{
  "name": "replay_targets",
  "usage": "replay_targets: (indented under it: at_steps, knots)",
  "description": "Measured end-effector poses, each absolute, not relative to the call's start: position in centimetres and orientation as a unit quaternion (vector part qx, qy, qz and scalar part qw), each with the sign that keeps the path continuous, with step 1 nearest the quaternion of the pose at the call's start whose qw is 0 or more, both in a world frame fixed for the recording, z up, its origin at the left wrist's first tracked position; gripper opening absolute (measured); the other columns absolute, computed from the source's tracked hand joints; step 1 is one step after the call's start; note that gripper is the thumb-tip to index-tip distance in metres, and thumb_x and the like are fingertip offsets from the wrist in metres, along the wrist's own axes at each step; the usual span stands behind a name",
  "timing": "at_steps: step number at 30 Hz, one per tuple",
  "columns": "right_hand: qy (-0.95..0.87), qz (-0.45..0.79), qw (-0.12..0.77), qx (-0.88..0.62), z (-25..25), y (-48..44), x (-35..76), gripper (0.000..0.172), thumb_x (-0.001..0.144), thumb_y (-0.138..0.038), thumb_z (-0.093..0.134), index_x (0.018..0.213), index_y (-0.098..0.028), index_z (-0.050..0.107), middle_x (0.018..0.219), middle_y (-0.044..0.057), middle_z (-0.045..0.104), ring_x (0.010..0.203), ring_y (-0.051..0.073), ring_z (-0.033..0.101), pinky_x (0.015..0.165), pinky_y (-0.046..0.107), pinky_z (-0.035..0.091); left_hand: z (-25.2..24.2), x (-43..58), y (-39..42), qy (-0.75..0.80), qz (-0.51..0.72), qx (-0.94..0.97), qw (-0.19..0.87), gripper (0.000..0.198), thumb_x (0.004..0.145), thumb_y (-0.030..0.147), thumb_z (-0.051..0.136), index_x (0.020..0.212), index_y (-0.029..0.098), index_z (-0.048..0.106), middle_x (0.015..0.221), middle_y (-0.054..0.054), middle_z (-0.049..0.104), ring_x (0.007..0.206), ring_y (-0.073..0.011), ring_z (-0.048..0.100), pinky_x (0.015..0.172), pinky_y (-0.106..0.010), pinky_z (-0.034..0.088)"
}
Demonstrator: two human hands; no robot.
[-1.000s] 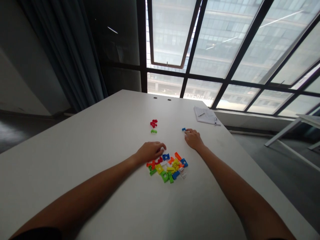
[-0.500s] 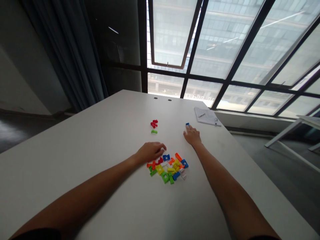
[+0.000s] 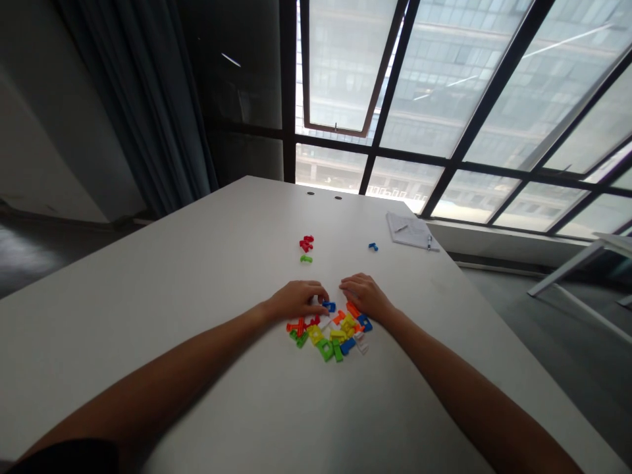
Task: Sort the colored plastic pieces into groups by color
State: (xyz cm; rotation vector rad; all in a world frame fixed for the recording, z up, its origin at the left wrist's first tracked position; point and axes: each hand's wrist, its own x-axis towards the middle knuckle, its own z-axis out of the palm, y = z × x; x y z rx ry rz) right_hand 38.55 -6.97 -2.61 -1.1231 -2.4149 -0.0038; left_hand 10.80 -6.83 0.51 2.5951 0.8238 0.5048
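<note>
A pile of small coloured plastic pieces lies on the white table: blue, orange, yellow, green, red and white. My left hand rests at the pile's far left edge. Its fingers are curled, their tips against a blue piece. My right hand lies over the pile's far right edge, palm down, fingers loosely bent and pointing left toward the left hand. Farther off lie a small cluster of red pieces, one green piece and one blue piece, all untouched.
Sheets of paper with a pen sit near the table's far right edge. Two round cable holes mark the far edge. Large windows rise beyond, a dark curtain hangs at the left, and another white table stands at the right.
My right hand let go of the lone blue piece far out on the table and came back to the pile. The left hand stayed where it was.
</note>
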Motion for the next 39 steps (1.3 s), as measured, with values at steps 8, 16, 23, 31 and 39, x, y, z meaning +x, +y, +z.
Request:
replay_targets:
  at_steps: [8, 16, 23, 31, 39]
  knots:
    - [-0.87, 0.115, 0.301, -0.373, -1.3, -8.1, 36.5, 0.021, 0.101, -0.026, 0.058, 0.116, -0.023, 0.073, 0.107, 0.006, 0.075, 0.099, 0.021, 0.068, 0.095, 0.036, 0.049, 0.1, 10.8, -6.7, 0.356, 0.242, 0.886, 0.173, 0.024, 0.094, 0.045, 0.065, 0.108, 0.026, 0.067, 0.099, 0.002, 0.07, 0.077, -0.0126, 0.064, 0.073, -0.025, 0.046]
    - [-0.828, 0.186, 0.352, -0.395, -1.2, -8.3, 35.4, 0.018, 0.09, -0.024, 0.068, 0.107, -0.023, 0.072, 0.103, 0.003, 0.075, 0.095, 0.02, 0.069, 0.091, 0.034, 0.052, 0.4, 10.9, -7.3, 0.351, 0.228, 0.9, 0.12, 0.033, 0.093, 0.045, 0.067, 0.12, 0.028, 0.06, 0.111, 0.001, 0.071, 0.081, -0.014, 0.067, 0.075, -0.026, 0.047]
    - [-0.814, 0.042, 0.321, -0.482, -1.6, -6.4, 38.8, 0.015, 0.092, -0.023, 0.064, 0.106, -0.022, 0.07, 0.104, 0.006, 0.073, 0.101, 0.023, 0.065, 0.098, 0.037, 0.046, 0.3, 11.3, -7.4, 0.379, 0.223, 0.891, 0.111, 0.025, 0.096, 0.033, 0.058, 0.12, 0.026, 0.061, 0.112, 0.0, 0.071, 0.076, -0.013, 0.067, 0.074, -0.027, 0.048]
    - [-0.788, -0.037, 0.267, -0.554, -2.2, -5.2, 40.8, 0.017, 0.096, -0.023, 0.057, 0.107, -0.021, 0.07, 0.12, 0.008, 0.07, 0.114, 0.024, 0.059, 0.106, 0.038, 0.041, 0.1, 11.4, -7.2, 0.357, 0.219, 0.904, 0.085, 0.019, 0.097, 0.031, 0.053, 0.102, 0.026, 0.071, 0.102, -0.001, 0.071, 0.085, -0.0153, 0.065, 0.073, -0.026, 0.047]
    - [-0.693, -0.11, 0.154, -0.696, -1.9, -3.0, 43.2, 0.039, 0.102, -0.038, 0.052, 0.138, -0.027, 0.062, 0.142, 0.012, 0.055, 0.127, 0.033, 0.048, 0.103, 0.048, 0.04, -0.2, 11.4, -6.9, 0.351, 0.224, 0.906, 0.076, 0.019, 0.097, 0.031, 0.052, 0.098, 0.026, 0.07, 0.101, -0.002, 0.07, 0.087, -0.0158, 0.065, 0.073, -0.026, 0.046]
